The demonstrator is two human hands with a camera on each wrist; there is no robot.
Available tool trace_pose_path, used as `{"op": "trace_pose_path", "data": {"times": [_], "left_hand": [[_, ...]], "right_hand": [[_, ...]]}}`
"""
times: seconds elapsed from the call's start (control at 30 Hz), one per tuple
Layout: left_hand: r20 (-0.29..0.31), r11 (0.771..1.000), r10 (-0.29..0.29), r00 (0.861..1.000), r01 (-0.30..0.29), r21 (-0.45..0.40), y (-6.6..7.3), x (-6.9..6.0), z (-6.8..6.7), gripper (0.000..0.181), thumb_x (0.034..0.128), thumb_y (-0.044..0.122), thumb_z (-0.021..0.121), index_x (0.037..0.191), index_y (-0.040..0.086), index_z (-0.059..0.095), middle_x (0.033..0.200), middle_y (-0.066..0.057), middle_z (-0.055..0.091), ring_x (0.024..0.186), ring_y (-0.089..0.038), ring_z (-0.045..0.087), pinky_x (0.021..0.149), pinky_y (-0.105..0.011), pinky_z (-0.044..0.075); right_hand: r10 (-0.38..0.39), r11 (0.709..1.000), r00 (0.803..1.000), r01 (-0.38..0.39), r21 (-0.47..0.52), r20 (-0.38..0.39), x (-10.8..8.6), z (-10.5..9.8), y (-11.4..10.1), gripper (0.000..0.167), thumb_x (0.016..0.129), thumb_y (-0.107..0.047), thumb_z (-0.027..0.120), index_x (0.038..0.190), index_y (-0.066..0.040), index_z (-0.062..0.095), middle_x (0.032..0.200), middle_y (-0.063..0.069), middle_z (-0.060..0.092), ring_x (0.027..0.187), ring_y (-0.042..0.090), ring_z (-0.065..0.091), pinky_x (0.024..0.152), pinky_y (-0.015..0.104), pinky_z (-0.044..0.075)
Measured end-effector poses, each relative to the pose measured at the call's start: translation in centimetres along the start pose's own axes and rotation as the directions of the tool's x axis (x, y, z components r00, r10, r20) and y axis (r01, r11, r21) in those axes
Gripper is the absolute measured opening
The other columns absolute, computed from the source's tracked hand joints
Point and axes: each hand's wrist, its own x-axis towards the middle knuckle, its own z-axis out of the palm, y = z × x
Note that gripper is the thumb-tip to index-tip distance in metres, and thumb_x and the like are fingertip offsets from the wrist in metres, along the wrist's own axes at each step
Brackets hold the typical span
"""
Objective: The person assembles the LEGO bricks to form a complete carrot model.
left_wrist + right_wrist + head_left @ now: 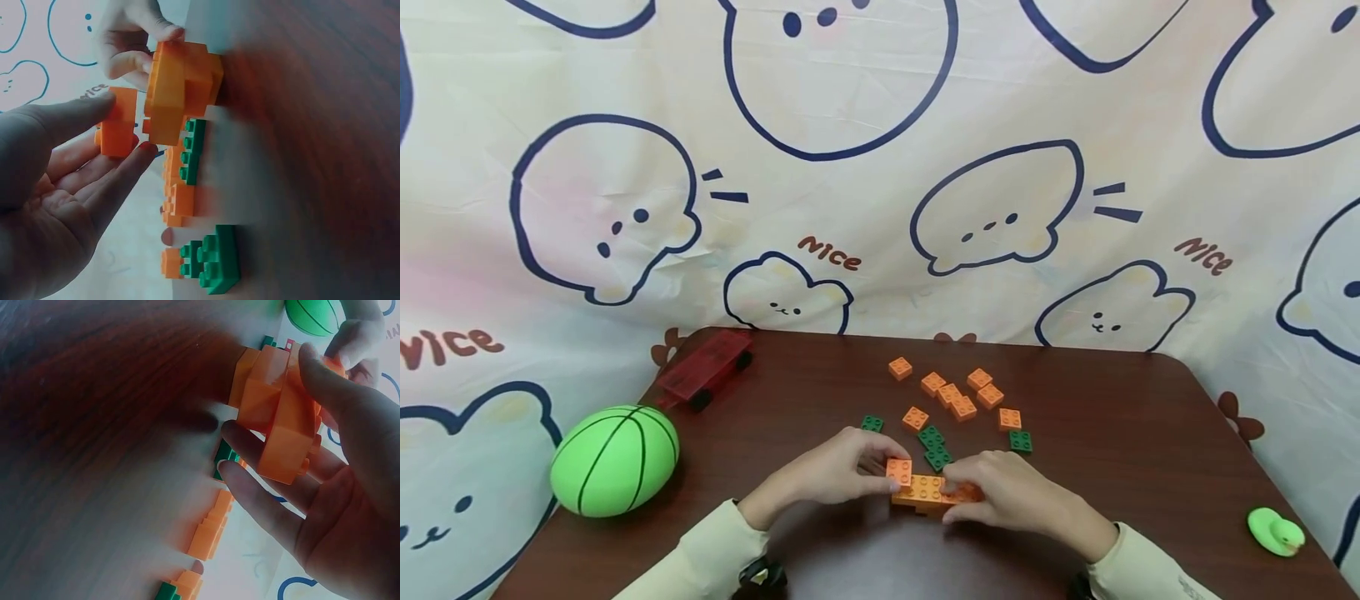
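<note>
An orange block structure [927, 488], wider at the top than at its base, stands near the middle of the table. The left hand [842, 467] pinches a small orange brick [898, 472] at the structure's left end; in the left wrist view this brick [119, 122] is apart from the structure [167, 97], beside its studded top. The right hand [1011, 492] grips the structure's right end, thumb on the near side. In the right wrist view, the right hand's thumb lies on the structure [287, 419], with fingers behind it.
Loose orange bricks [963, 407] and green bricks [937, 458] lie behind the hands. A green ball [615, 461] and a red toy car [707, 368] are at the left, a green toy duck [1275, 532] at the right edge. A patterned cloth [880, 200] hangs behind the table.
</note>
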Motion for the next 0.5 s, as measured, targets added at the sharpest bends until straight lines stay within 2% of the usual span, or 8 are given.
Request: {"op": "trace_pose_path", "data": {"times": [0.23,0.5], "left_hand": [[0.01,1.0,0.009,1.0,-0.009,-0.021,-0.37,0.14,0.62,0.032,0.0957,0.025,0.075,0.124,0.011,0.072,0.116,0.004,0.075,0.106,-0.012,0.072,0.086,-0.02,0.057],[0.015,0.997,0.003,1.0,-0.002,-0.079,-0.67,0.17,0.63,0.035,0.095,0.022,0.076,0.126,0.008,0.072,0.121,-0.001,0.075,0.114,-0.015,0.071,0.087,-0.023,0.059]], "right_hand": [[0.007,1.0,1.0,-0.007,0.003,0.006,0.06,0.09,0.04,0.019,0.091,-0.036,0.079,0.086,-0.031,0.062,0.074,-0.024,0.057,0.059,-0.006,0.036,0.051,0.014,0.025],[0.012,1.0,1.0,-0.013,0.018,0.014,0.07,0.15,0.09,0.018,0.093,-0.036,0.077,0.087,-0.031,0.061,0.075,-0.023,0.058,0.059,-0.007,0.035,0.052,0.014,0.025]]}}
